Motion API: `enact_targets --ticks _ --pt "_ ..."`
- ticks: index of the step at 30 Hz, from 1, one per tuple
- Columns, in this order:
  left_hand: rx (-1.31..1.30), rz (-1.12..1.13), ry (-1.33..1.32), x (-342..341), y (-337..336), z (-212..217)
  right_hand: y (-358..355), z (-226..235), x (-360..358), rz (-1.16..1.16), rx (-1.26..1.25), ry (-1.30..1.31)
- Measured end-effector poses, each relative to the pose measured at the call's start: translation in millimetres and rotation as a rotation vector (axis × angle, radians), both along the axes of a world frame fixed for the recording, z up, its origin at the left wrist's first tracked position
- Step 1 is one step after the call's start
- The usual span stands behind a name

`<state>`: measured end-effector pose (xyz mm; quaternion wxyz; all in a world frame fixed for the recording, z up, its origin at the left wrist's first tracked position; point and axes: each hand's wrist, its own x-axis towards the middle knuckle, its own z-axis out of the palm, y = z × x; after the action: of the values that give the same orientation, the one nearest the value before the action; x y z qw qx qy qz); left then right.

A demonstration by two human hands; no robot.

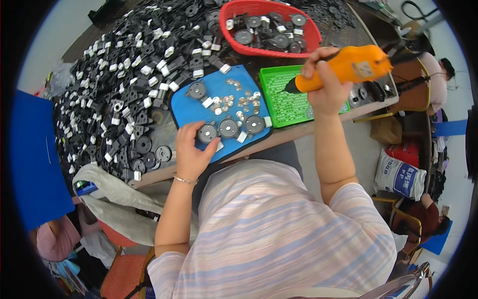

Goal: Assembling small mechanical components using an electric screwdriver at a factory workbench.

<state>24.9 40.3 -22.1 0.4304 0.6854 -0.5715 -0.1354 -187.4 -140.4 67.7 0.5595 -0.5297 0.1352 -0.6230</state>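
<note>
My left hand (191,155) is closed round the edge of a round black plastic part (207,133) lying on a blue mat (191,113). Two similar round parts, a middle one (228,128) and a right one (255,124), lie beside it in a row, white tabs towards my body. Another round part (196,90) sits at the mat's upper left. Small silvery round pieces (243,102) are scattered over the mat. In my right hand (326,85) is an orange electric screwdriver (356,66), its dark tip pointing down left over a green perforated tray (291,113).
A big heap of black parts with white tabs (144,65) covers the table's left and far side. Behind the tray stands a red basket (231,44) of round parts. Grey cloth (117,202) hangs at the near left. Other people sit at the far left and right.
</note>
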Motion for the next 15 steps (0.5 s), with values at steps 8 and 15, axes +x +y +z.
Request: enact_targets --ticks 8,15 --pt "-0.005 -0.008 -0.024 0 -1 -3 58 7 67 0.409 -0.082 0.077" --pt "0.013 -0.004 -0.034 0 3 -6 74 -5 92 0.466 -0.118 0.172"
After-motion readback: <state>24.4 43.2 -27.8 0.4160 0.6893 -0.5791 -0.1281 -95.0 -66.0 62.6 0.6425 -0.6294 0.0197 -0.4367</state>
